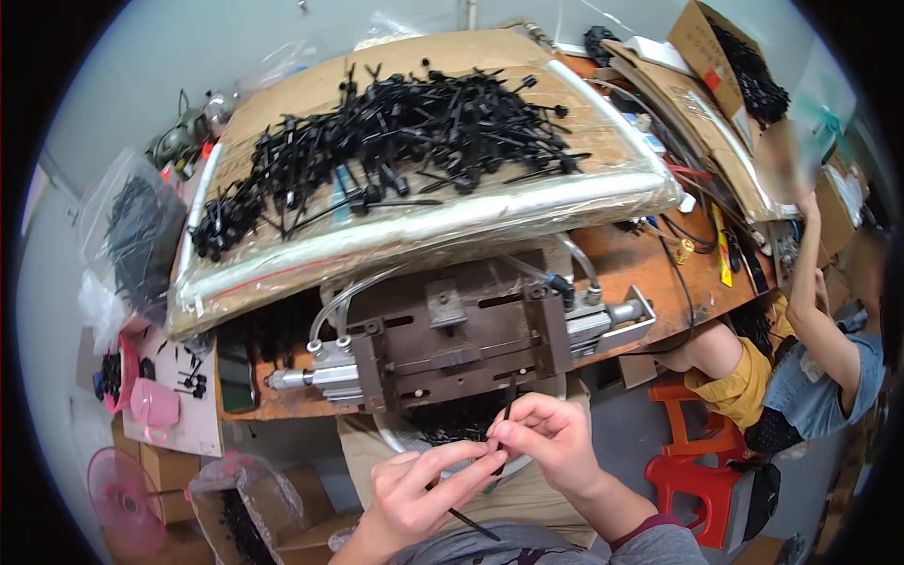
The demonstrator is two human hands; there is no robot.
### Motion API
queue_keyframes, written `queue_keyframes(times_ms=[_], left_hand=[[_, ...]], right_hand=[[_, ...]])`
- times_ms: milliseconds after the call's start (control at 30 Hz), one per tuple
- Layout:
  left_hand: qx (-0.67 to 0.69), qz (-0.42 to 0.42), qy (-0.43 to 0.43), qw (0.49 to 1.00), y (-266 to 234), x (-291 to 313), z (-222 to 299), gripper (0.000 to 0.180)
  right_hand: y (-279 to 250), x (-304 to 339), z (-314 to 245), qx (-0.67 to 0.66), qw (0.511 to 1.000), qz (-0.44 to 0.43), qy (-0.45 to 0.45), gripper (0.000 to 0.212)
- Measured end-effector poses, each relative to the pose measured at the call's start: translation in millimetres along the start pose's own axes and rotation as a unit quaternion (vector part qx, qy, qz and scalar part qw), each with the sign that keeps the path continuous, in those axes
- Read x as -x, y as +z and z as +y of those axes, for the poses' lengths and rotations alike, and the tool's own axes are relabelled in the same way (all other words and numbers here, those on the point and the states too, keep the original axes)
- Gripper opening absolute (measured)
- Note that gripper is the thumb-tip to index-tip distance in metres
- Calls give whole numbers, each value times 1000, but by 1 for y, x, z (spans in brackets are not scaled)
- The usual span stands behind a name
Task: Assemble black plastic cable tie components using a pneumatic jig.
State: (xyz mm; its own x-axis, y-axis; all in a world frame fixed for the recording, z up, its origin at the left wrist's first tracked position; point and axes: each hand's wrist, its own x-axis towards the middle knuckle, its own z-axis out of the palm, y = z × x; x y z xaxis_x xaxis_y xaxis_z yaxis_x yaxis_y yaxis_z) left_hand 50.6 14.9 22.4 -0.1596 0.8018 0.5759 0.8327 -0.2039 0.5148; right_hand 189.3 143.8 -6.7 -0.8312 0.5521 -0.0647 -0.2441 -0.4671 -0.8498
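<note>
My left hand (pixel 419 494) and my right hand (pixel 556 443) meet at chest height, fingertips pinched together. Between them a thin black cable tie (pixel 509 400) points up toward the bench. A second black strip (pixel 474 524) sticks out below my left fingers; whether it belongs to the same tie is hidden by the fingers. Just ahead of my hands is a brown metal fixture (pixel 452 325) with an air cylinder (pixel 330 379) on its left and another cylinder (pixel 593 325) on its right. Under the fixture's front edge lies a heap of black ties (pixel 452 421).
A sloping cardboard tray (pixel 282 89) above the fixture carries a pile of black cable ties (pixel 386 132). A bag of black parts (pixel 141 235) and a pink cup (pixel 155 405) are left. Another person (pixel 810 358) sits right, near a red stool (pixel 692 485).
</note>
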Motion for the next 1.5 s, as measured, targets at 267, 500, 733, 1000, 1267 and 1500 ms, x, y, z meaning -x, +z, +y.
queue_keyframes(times_ms=[267,500,733,1000,1267,1500], left_hand=[[-99,5,-84,992,-2,1,-12,25],[-198,-53,-78,976,21,-4,-25,23],[-198,-95,-92,971,19,-14,-26,22],[-215,-101,-91,967,20,-15,-24,22],[-210,-98,-94,968,21,-14,-22,25],[58,-55,-141,987,5,-10,1,40]], right_hand=[[11,-3,-3,223,969,44,-99,25],[-1,5,3,281,947,71,-141,21],[-2,5,2,329,928,74,-160,14],[-2,7,4,301,935,89,-163,20],[7,6,9,301,944,38,-126,26],[5,8,-3,169,976,70,-117,16]])
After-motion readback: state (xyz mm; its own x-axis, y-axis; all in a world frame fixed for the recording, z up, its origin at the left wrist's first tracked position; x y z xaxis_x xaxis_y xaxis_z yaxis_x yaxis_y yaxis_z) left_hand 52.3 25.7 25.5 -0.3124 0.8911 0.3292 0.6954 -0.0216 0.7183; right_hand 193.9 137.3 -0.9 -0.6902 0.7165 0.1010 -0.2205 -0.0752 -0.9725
